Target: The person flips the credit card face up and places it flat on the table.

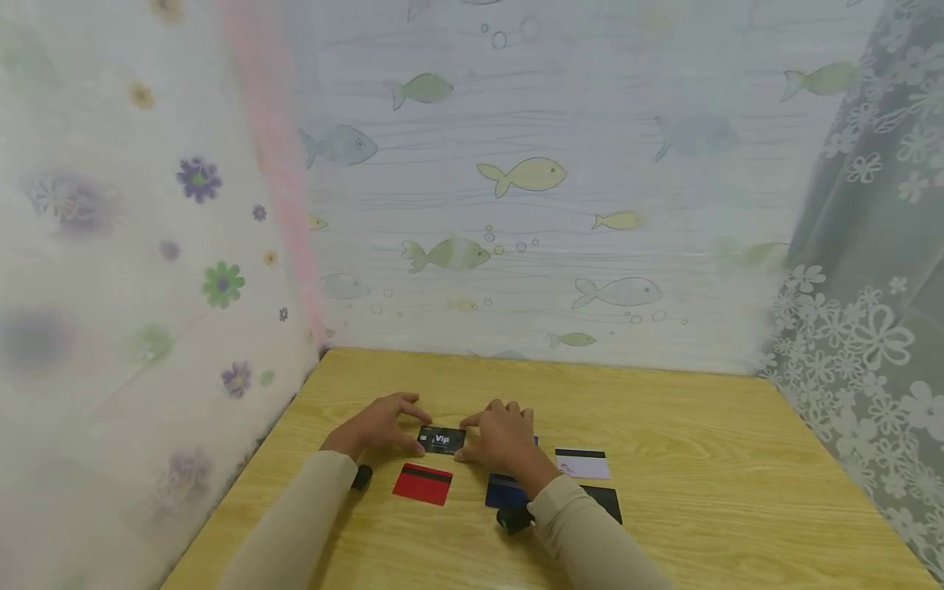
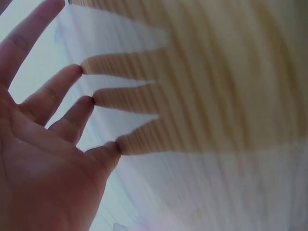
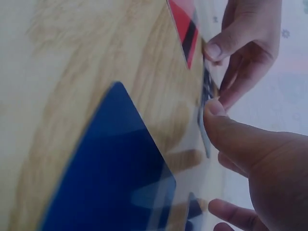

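A black card printed "Vip" lies flat between my two hands. My left hand holds its left end, thumb at the near corner and forefinger at the far one. On the other end, my right hand grips the right corners the same way. In the left wrist view, the other fingers of the left hand are spread, tips on the wood. The right wrist view shows both thumbs on the dark card's near edge. Closest to the hands are a red card and a blue card.
Right of the right hand lie a white card with a dark stripe and another black card, partly under the sleeve. A second blue card peeks out behind the right hand. The wooden table meets patterned curtains at its back and left.
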A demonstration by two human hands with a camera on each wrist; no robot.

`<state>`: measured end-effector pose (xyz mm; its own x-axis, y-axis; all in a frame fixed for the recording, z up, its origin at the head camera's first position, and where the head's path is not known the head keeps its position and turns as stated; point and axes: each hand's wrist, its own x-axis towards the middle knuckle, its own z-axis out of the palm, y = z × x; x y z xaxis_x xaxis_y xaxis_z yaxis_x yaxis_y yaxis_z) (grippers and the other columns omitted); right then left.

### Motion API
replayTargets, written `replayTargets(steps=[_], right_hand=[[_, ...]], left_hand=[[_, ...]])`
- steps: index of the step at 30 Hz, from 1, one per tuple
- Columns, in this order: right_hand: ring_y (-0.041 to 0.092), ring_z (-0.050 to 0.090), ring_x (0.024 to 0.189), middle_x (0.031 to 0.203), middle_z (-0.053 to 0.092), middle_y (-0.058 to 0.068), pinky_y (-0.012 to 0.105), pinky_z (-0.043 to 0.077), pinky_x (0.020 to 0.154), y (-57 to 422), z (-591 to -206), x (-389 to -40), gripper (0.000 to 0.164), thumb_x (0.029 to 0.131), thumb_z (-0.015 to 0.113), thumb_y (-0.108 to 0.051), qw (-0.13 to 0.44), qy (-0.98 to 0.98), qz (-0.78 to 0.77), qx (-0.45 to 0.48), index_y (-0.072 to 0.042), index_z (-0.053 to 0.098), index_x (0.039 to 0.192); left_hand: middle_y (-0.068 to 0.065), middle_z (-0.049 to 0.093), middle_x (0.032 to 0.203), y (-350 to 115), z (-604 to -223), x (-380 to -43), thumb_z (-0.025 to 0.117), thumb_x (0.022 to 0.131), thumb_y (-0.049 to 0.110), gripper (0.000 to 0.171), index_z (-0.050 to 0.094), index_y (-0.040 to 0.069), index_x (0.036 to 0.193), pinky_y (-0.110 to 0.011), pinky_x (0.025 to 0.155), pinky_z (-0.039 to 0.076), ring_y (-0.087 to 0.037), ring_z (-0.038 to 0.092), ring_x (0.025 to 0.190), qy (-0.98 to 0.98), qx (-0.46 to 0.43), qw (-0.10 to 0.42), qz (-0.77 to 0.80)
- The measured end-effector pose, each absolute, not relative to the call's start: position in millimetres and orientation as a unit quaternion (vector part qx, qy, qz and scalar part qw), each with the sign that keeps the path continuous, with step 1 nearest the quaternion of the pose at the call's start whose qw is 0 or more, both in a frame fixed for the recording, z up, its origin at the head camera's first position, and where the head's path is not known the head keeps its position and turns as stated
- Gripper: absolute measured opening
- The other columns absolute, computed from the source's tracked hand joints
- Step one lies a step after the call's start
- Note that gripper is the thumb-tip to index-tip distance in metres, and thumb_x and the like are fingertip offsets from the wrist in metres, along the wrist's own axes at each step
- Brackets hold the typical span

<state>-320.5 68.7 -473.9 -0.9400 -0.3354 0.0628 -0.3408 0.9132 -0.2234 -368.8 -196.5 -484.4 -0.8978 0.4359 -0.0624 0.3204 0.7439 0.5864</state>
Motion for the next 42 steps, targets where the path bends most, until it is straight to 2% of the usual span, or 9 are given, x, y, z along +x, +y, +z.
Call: replayTargets(steps=[6,13,22,34,42], right_hand=[[0.034,0.054,0.11,0.127,0.061,0.007,0.056,0.039,0.088,77,-470,-322,0.06,0.083,0.078,-0.065,0.034,-0.973,0.12,0.193,-0.039,0.068,0.137],[0.038,0.054,0.115,0.135,0.06,0.008,0.06,0.039,0.092,93,-463,-325,0.056,0.084,0.076,-0.065,0.039,-0.976,0.115,0.183,-0.04,0.069,0.135],[0.037,0.056,0.112,0.135,0.062,0.006,0.064,0.041,0.092,120,-462,-330,0.052,0.085,0.078,-0.061,0.049,-0.977,0.137,0.155,-0.04,0.071,0.131],[0.037,0.059,0.116,0.134,0.063,0.005,0.066,0.043,0.093,150,-456,-317,0.052,0.083,0.08,-0.059,0.052,-0.976,0.163,0.134,-0.038,0.072,0.13],[0.036,0.061,0.117,0.132,0.065,0.004,0.066,0.042,0.092,163,-461,-312,0.05,0.082,0.084,-0.054,0.05,-0.971,0.204,0.114,-0.036,0.075,0.127]], left_hand=[[-0.018,0.042,0.161,-190,-482,-365,0.095,0.073,0.039,0.064,0.073,0.025,0.131,-0.065,0.116,0.034,-0.046,0.035,0.15,0.93,0.205,0.089,0.291],[-0.016,0.044,0.16,-174,-476,-366,0.093,0.075,0.042,0.061,0.074,0.023,0.13,-0.062,0.116,0.036,-0.042,0.038,0.149,0.933,0.215,0.061,0.282],[-0.019,0.051,0.153,-148,-467,-374,0.091,0.078,0.042,0.057,0.075,0.019,0.128,-0.063,0.112,0.041,-0.044,0.045,0.143,0.928,0.244,0.027,0.281],[-0.016,0.053,0.152,-120,-469,-376,0.09,0.081,0.039,0.054,0.075,0.019,0.129,-0.059,0.111,0.044,-0.04,0.048,0.141,0.906,0.24,0.066,0.343],[-0.013,0.058,0.148,-107,-473,-372,0.09,0.081,0.037,0.053,0.075,0.018,0.129,-0.058,0.109,0.047,-0.039,0.052,0.138,0.898,0.243,0.06,0.361]])
